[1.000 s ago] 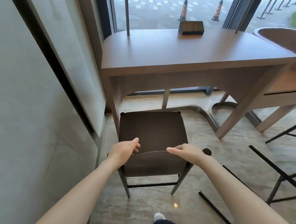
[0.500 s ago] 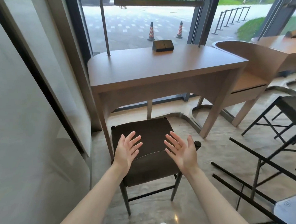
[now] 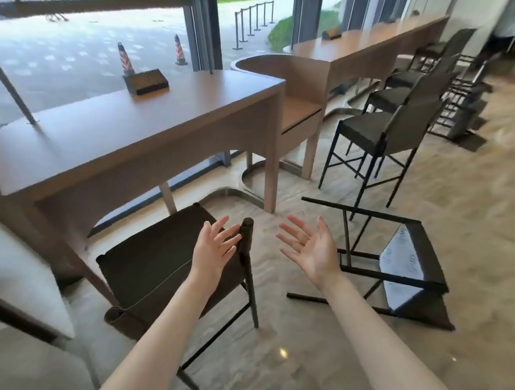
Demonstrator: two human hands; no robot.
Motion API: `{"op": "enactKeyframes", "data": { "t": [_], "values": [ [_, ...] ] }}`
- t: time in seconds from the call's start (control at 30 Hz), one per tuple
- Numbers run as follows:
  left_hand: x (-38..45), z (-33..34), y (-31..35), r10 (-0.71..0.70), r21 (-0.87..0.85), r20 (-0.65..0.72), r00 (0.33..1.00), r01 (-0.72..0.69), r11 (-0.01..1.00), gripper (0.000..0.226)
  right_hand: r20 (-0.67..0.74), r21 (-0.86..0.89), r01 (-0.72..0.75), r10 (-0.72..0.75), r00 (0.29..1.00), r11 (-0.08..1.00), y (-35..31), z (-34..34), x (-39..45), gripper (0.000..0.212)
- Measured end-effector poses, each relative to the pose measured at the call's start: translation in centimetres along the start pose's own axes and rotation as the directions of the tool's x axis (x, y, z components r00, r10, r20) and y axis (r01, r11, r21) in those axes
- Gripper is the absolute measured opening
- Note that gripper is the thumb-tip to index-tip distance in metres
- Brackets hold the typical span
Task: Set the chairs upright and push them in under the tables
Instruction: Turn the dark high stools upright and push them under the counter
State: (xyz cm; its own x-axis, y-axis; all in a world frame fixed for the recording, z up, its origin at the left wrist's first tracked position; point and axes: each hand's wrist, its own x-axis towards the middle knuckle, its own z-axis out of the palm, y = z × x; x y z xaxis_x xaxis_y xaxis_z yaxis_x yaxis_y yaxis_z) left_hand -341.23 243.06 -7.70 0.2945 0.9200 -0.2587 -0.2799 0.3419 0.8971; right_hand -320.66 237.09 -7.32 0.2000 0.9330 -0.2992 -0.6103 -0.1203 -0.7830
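Beside the upright chair (image 3: 157, 258), both hands spread and empty, toppled chair (image 3: 402, 262) just right.

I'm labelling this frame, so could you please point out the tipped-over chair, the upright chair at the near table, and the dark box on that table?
tipped-over chair (image 3: 427, 254): head view, on its seat frame.
upright chair (image 3: 155, 249): head view, on its seat.
dark box (image 3: 146, 81): head view, on its top.

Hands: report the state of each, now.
Left hand: open, fingers spread, holding nothing.
Right hand: open, palm up, holding nothing.
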Motion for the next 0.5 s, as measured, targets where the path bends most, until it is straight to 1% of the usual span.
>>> {"op": "enactKeyframes", "data": {
  "t": [0.1,0.3,0.5],
  "values": [
    [0.8,4.0,-1.0,-0.041,0.032,0.087,0.995,0.039,0.999,0.051,-0.094,0.042,0.046,-0.042,0.995,0.998,-2.2,-4.0,-1.2,0.061],
    [2.8,11.6,-4.0,-0.1,0.077,0.206,0.974,0.086,0.993,0.054,-0.252,0.109,0.119,-0.088,0.964,0.987,-6.3,-12.2,-3.6,0.06],
    [3.1,22.4,-9.0,-0.168,0.116,0.308,0.937,0.139,0.984,0.05,-0.432,0.116,0.194,-0.127,0.893,0.974,-10.7,-22.8,-7.9,0.059]
  ]
}}
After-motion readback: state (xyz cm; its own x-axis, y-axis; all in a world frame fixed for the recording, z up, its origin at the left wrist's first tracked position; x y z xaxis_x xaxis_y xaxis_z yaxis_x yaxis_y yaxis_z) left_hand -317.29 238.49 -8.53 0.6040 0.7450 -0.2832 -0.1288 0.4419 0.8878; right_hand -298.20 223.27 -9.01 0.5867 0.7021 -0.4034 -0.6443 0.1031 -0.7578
